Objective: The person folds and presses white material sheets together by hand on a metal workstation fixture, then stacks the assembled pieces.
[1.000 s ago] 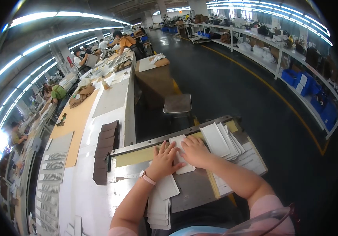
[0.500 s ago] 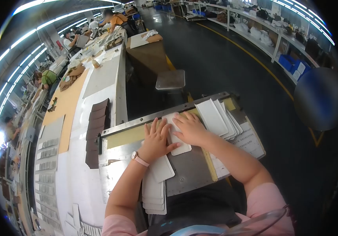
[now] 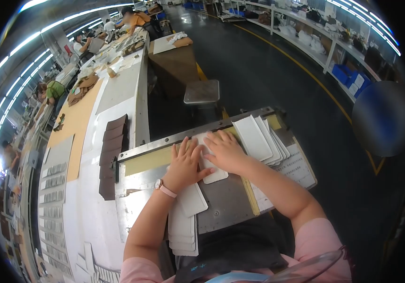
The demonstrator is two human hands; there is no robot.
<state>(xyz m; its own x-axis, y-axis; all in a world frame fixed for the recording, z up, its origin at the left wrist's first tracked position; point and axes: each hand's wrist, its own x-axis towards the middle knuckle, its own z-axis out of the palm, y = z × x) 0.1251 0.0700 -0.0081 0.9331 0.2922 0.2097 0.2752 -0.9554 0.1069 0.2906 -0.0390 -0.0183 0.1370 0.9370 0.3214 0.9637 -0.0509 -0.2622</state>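
A white rounded-corner panel (image 3: 215, 176) lies on the metal plate (image 3: 226, 203) of a bench machine. My left hand (image 3: 185, 162) rests over the panel's left edge, fingers spread and flat, with a watch on the wrist. On the panel's upper right part, my right hand (image 3: 223, 152) lies with its fingers stretched out. Several similar white panels (image 3: 254, 139) are fanned out right of my right hand. More white panels (image 3: 182, 228) overlap in a stack below my left wrist, hanging past the plate's front edge.
Left of the plate, dark brown pieces (image 3: 113, 155) lie in a row on a long white table (image 3: 89, 207). Rows of small grey pieces (image 3: 54, 212) sit farther left. A stool (image 3: 202, 92) stands beyond the plate. Shelves (image 3: 329, 52) line the right; other people work at the far left.
The view has shifted slightly. Both hands stay on the white panel in nearly the same pose, with the right fingers a little farther left.
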